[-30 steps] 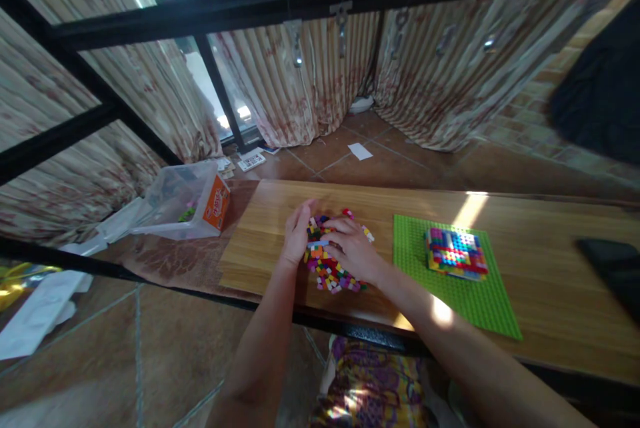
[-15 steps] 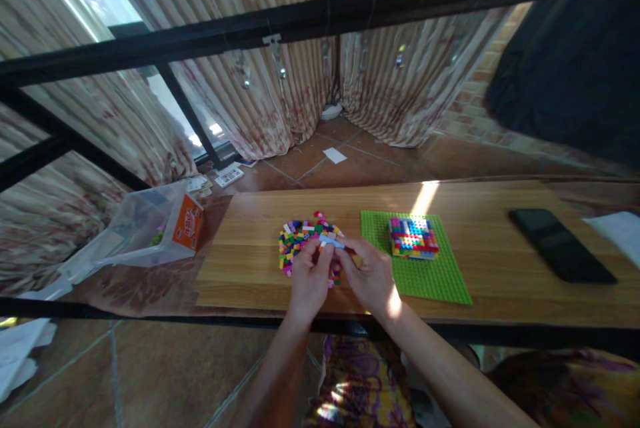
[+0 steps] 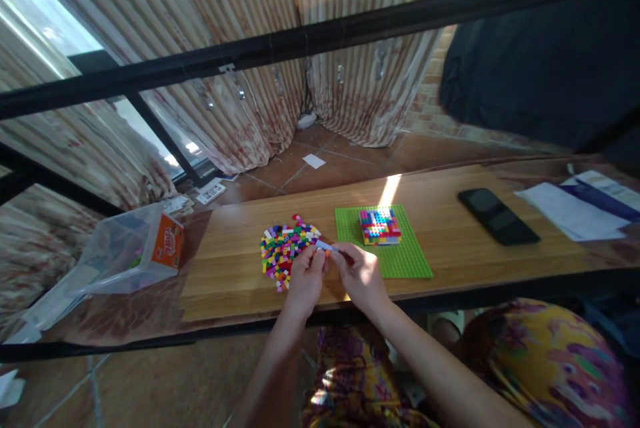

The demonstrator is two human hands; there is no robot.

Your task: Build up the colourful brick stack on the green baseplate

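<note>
My left hand (image 3: pixel 306 276) is closed, its thumb and fingers pinching small toy bricks, white and orange, at the fingertips. My right hand (image 3: pixel 361 276) is closed on a long, narrow pale-blue piece (image 3: pixel 327 246), whose far end meets the bricks in my left hand. Its exact kind is too small to tell. Just left of my hands lies a heap of loose coloured toy bricks (image 3: pixel 280 251). To the right, a block built of many-coloured bricks (image 3: pixel 381 231) sits on a green studded baseplate (image 3: pixel 407 261).
The wooden board (image 3: pixel 220 268) carries all this, with a black phone (image 3: pixel 497 216) at its right. Papers (image 3: pixel 570 208) lie beyond the phone. A clear plastic box (image 3: pixel 120 255) with an orange label stands at the left. A dark metal bar (image 3: pixel 280 45) crosses in front of the curtains.
The view has swung to the right, so the board and its things appear further left. My hands, still together, have drawn off the brick heap toward the baseplate, holding the pale-blue piece.
</note>
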